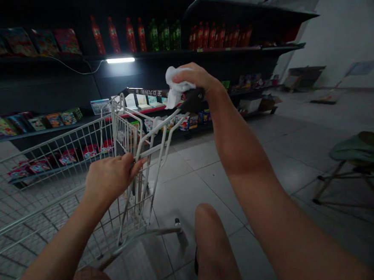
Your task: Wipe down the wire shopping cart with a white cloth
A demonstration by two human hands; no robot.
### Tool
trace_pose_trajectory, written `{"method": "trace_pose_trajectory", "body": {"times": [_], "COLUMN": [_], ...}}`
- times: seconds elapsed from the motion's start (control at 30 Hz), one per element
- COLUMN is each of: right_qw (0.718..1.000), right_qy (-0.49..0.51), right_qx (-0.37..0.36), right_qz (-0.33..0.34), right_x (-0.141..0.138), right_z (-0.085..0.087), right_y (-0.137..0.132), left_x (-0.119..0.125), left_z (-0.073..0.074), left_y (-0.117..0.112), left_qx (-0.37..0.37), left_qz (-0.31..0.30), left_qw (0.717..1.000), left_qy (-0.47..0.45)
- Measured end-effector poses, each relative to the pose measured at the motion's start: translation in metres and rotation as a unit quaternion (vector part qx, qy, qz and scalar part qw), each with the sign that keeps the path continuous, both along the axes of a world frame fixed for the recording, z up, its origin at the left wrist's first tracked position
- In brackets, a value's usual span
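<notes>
A metal shopping cart [82, 194] stands close in front of me, its wire basket stretching off to the left. My left hand [112, 173] is closed around the cart's frame near the handle end of the basket. Up at the dark handlebar [151, 92], my right hand [193, 76] grips a crumpled white cloth [178, 87]. The cloth lies against the bar, close to its black end piece [193, 100], and part of it hangs down. Where the right fingers press into the cloth is partly hidden.
Dark shelves [155, 54] behind the cart hold red bottles [130, 35], green bottles [165, 35] and packaged goods [65, 118]. A lit tube lamp [120, 60] hangs below one shelf. At the right is a folding stool [361, 157]. Pale tiles [202, 169] cover the floor.
</notes>
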State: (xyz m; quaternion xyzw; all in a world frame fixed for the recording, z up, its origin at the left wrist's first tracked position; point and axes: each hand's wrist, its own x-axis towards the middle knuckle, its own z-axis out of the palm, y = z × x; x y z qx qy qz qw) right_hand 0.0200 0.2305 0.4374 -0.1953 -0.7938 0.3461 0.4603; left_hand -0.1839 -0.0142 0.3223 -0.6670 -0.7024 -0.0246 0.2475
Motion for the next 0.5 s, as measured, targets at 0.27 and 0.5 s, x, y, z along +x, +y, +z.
{"method": "trace_pose_trajectory", "body": {"times": [0.27,0.5], "right_qw": [0.999,0.997], "right_qy": [0.037,0.007], "right_qx": [0.028,0.079], "right_qz": [0.011,-0.022], "right_x": [0.001,-0.013], "right_z": [-0.007,-0.002], "right_y": [-0.045,-0.117], "left_x": [-0.028,-0.088], "left_z": [-0.002,-0.002], "left_y": [-0.018,-0.041], "left_qx": [0.017,-0.005], "left_qz": [-0.031,-0.103], "left_qw": [0.999,0.992], "left_qy": [0.005,-0.072]}}
